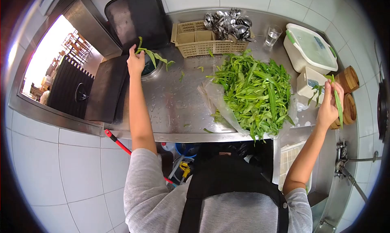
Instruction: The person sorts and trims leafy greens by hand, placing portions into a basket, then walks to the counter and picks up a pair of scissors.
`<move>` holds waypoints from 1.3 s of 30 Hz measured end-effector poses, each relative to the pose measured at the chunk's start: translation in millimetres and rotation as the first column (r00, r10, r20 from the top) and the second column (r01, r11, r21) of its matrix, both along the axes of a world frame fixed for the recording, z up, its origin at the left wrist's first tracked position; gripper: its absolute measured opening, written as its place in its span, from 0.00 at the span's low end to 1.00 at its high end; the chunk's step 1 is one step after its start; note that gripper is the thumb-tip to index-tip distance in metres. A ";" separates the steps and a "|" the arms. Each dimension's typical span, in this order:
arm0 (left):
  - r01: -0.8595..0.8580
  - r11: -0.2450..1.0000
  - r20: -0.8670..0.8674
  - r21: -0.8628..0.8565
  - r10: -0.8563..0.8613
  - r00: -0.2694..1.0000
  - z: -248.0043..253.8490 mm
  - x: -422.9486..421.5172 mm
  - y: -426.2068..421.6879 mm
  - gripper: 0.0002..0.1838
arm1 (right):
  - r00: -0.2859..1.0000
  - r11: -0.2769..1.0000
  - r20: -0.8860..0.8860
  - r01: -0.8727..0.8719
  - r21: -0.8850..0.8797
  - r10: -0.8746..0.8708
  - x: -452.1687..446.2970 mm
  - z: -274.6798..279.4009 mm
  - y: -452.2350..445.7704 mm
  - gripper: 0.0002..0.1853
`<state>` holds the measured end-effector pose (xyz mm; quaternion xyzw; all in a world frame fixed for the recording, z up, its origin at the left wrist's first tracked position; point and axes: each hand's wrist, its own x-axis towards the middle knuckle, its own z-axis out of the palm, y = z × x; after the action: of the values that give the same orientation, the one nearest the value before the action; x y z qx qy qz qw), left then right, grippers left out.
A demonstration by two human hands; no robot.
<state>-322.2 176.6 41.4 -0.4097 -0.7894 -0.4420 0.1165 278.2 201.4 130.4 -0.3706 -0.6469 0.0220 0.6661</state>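
My left hand (136,62) is closed on a sprig of leafy greens (153,56), held over a round metal container (154,70) at the back left of the counter. Out to the right, my right hand (330,105) pinches another leafy stem (336,98), whose leaves hang on both sides of the fingers. Between my arms lies a big heap of long-leaved greens (256,95) on a clear plastic bag (212,95). Part of the round container is hidden behind my left hand and its sprig.
Behind the heap stands a beige cutlery basket (195,49) full of spoons and forks (231,25). A water glass (273,34), a lidded white tub (313,50), a small white container (307,84) and wooden pieces (348,79) line the right. Black boards (136,17) lean at back left.
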 end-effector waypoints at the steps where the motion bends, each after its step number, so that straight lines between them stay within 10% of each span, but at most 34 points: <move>1: -0.085 0.977 -0.036 -0.194 0.079 0.996 -1.3 -12.8 -0.7 0.18 | 1.000 1.000 -0.006 -0.009 0.000 0.009 2.4 -3.9 -2.3 0.05; 7: -0.201 0.917 0.022 -0.346 0.222 0.975 -34.7 -53.7 0.6 0.11 | 0.978 0.983 0.141 0.164 -0.086 -0.151 31.5 -36.8 -13.7 0.05; 14: 0.108 0.932 -0.085 -0.346 -0.145 0.986 -118.5 -133.3 61.8 0.21 | 0.906 0.886 0.197 0.412 -0.213 -0.374 84.1 -63.5 -32.5 0.07; 24: 0.067 0.720 0.094 -0.691 -0.003 0.996 -160.5 -181.9 152.4 0.25 | 0.780 0.732 0.249 0.625 -0.271 -0.574 106.7 -62.3 -92.8 0.11; 26: -0.144 0.778 -0.099 -0.611 0.106 0.989 -175.5 -186.5 155.0 0.23 | 0.738 0.692 0.266 0.674 -0.258 -0.620 100.7 -54.7 -99.6 0.12; 29: 0.027 0.935 -0.259 -0.354 -0.126 0.958 -189.9 -207.1 141.3 0.18 | 0.733 0.678 0.157 0.674 -0.293 -0.662 91.5 -51.5 -99.4 0.13; 31: 0.181 0.967 0.040 -0.182 -0.176 0.984 -178.0 -196.6 124.0 0.17 | 0.715 0.670 0.205 0.698 -0.252 -0.668 92.3 -54.7 -95.7 0.12; 33: 0.016 0.760 0.047 -0.650 0.019 0.999 -137.8 -168.8 96.3 0.13 | 0.762 0.722 0.173 0.647 -0.246 -0.624 93.8 -63.7 -87.8 0.11; 36: -0.329 0.618 -0.380 -0.714 0.053 0.923 -159.8 -171.4 74.4 0.10 | 0.782 0.743 0.206 0.623 -0.242 -0.589 75.1 -66.7 -68.2 0.09; 39: 0.127 0.900 -0.351 -0.417 -0.288 0.891 -124.5 -123.1 76.0 0.13 | 0.843 0.805 0.115 0.536 -0.254 -0.525 61.5 -76.7 -49.5 0.06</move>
<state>-445.3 252.6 -83.1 -0.5904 -0.7694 -0.1953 0.1457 339.6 151.9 53.7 -0.6260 -0.5208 -0.0825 0.5745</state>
